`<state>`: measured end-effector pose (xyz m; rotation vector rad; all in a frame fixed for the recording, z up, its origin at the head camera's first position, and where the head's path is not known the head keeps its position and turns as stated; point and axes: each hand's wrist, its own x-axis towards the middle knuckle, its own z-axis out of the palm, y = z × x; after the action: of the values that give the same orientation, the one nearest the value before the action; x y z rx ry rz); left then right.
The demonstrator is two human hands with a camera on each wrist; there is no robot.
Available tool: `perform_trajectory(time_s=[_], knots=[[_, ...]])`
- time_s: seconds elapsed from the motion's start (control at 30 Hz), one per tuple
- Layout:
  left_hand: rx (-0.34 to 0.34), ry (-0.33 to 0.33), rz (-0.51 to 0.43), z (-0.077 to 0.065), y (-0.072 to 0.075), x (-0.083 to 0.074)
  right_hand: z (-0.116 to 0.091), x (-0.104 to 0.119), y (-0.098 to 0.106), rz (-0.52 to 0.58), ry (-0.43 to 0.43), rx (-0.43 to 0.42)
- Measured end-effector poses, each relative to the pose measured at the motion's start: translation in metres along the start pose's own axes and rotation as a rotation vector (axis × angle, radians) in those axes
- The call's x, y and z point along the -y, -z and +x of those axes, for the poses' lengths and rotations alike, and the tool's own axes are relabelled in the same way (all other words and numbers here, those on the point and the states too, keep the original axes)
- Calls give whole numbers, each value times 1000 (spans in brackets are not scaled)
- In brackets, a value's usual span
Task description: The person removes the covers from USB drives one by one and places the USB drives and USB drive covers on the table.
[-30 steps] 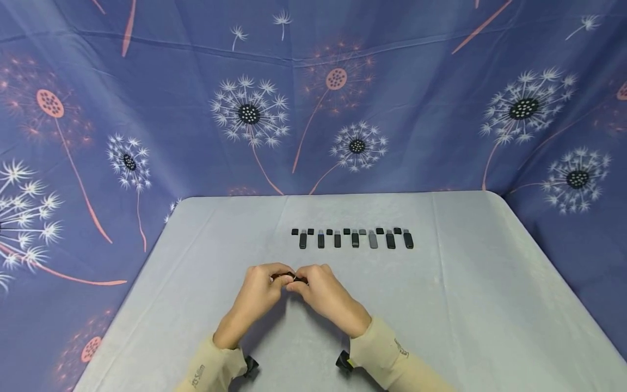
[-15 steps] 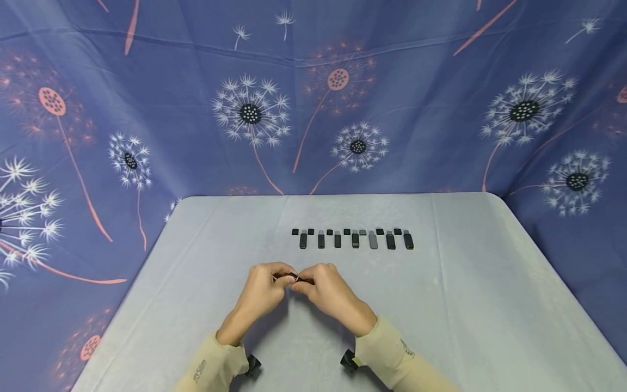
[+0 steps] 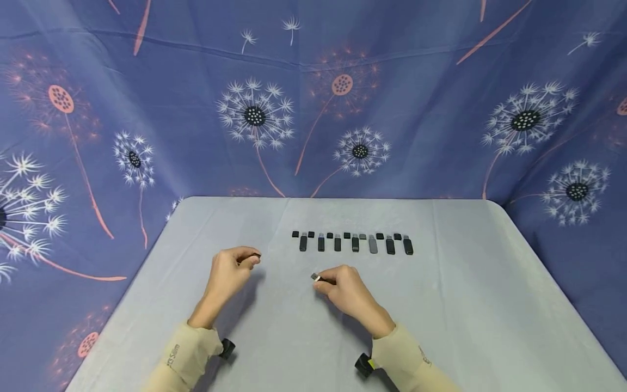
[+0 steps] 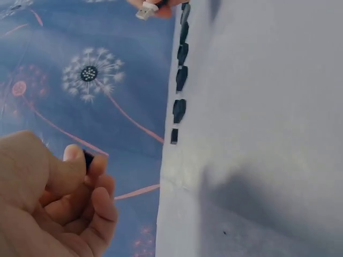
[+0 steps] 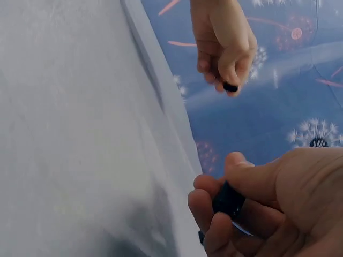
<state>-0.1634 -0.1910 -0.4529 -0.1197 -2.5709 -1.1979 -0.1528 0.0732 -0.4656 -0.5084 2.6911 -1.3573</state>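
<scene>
My left hand (image 3: 229, 276) pinches a small black cap (image 4: 88, 160) between thumb and fingers, raised above the table left of the middle. Most of the cap is covered by the fingertips. To its right, my right hand (image 3: 350, 291) grips a USB flash drive (image 3: 316, 277) with its metal plug bare and pointing left. In the right wrist view the drive's black body (image 5: 229, 202) shows between thumb and fingers. The two hands are apart. Beyond them lies a row of several uncapped flash drives (image 3: 355, 244), mostly black and one grey, with small caps (image 3: 295, 234) by their plug ends.
The table (image 3: 470, 305) has a pale grey cloth cover with rounded far corners. A blue dandelion-print cloth (image 3: 416, 109) hangs behind it and at both sides. Black wrist cameras (image 3: 363, 365) sit under the sleeves.
The hands have drawn apart from where they met: left hand to the left with the cap, right hand a little right with the drive, whose plug is now bare. The row has not moved.
</scene>
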Motion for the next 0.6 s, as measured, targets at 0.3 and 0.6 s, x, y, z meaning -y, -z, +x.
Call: perform_trajectory(time_s=[0.3, 0.6], knots=[[140, -81, 22, 1, -5, 0, 7, -4, -6, 40, -34, -66], [212, -188, 115, 24, -11, 5, 31, 8, -10, -10, -21, -33]])
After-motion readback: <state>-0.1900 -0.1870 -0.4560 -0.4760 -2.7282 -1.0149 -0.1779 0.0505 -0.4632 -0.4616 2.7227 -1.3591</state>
